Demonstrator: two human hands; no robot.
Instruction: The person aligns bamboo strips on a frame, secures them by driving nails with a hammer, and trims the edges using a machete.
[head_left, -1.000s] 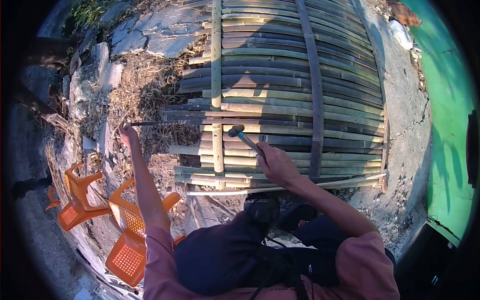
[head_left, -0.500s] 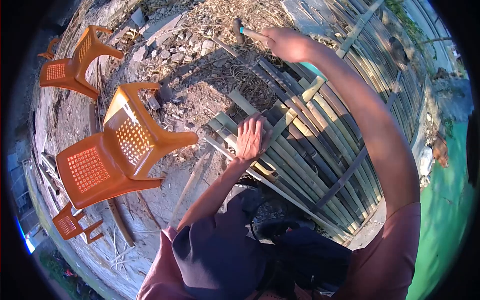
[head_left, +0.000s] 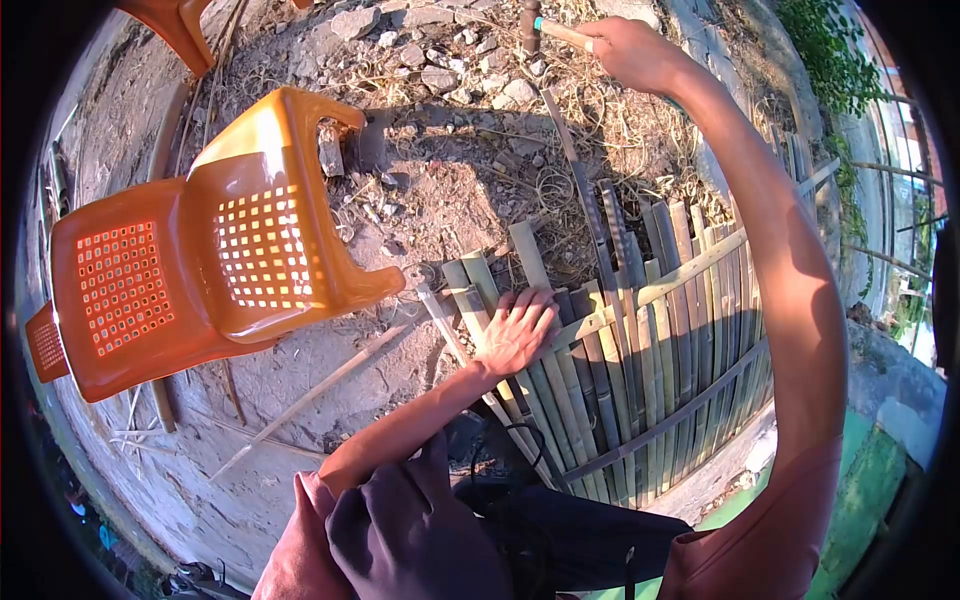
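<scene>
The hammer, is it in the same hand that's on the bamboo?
No, the right hand grips the hammer by its handle, while the left hand lies spread on the bamboo strips.

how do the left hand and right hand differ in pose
The left hand lies palm down with fingers spread on the bamboo strips; the right hand is closed around the hammer. The left hand is near the view's middle, the right hand near its top. Both are bare.
</scene>
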